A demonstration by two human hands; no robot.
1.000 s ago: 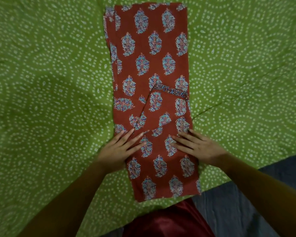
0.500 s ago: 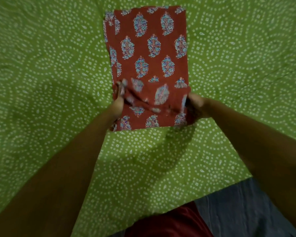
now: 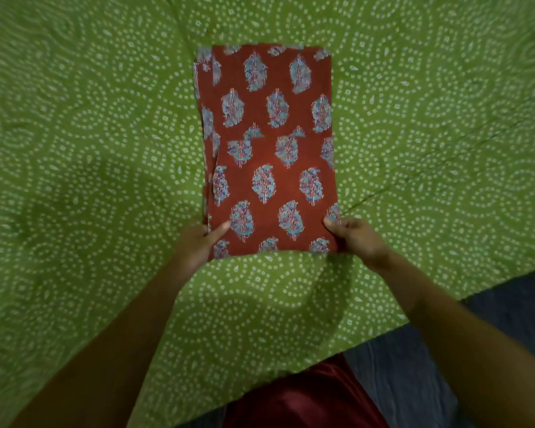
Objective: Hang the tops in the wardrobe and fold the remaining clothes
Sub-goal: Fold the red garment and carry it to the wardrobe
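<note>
A rust-red garment [image 3: 269, 149] printed with blue leaf motifs lies folded into a tall rectangle on the green dotted bedsheet [image 3: 74, 149]. A folded edge crosses it about halfway up. My left hand [image 3: 198, 242] grips its near left corner, thumb on top and fingers underneath. Its near right corner is pinched the same way by my right hand [image 3: 352, 239]. The near edge sits slightly lifted above the sheet, casting a shadow.
The bed's edge runs diagonally at the lower right, with dark blue floor [image 3: 430, 381] beyond it. A dark red satin cloth [image 3: 303, 400] shows at the bottom centre, by my body. Creases cross the sheet to the right.
The near end of the garment was lifted and folded over away from me, halving its length. Both hands went from lying flat on it to gripping its new near corners.
</note>
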